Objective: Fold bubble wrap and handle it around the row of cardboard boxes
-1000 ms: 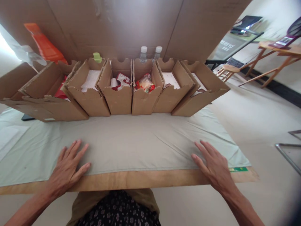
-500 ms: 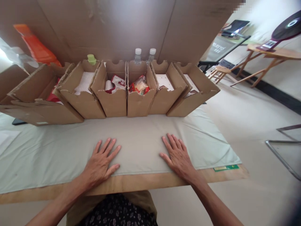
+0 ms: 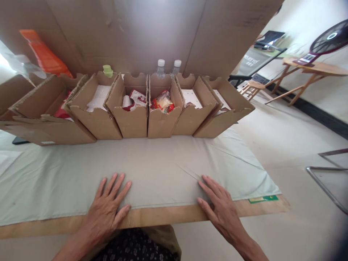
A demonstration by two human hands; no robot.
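Note:
My left hand [image 3: 107,204] lies palm down near the front edge of the table, fingers spread over the pale green cloth [image 3: 152,170]. To the right, my right hand [image 3: 220,203] rests its fingertips on the same cloth, its palm over the table's wooden edge. Neither hand holds anything. Beyond them stands a row of cardboard bins [image 3: 133,125]. One bin holds a red and clear food packet [image 3: 163,102]; its left neighbour holds a white roll [image 3: 126,101] and a red and white packet [image 3: 138,98].
Behind the bins rise a cardboard panel [image 3: 163,32], two white-capped bottles [image 3: 161,69], a green cap [image 3: 108,71] and an orange bottle [image 3: 47,54]. At right are a folding chair [image 3: 248,63], a wooden stool [image 3: 252,86], a fan [image 3: 330,38] and a metal frame [image 3: 323,181].
Both hands have drawn back toward the table's front edge. My left hand has shifted left and my right hand right. The bins sit slightly lower in view.

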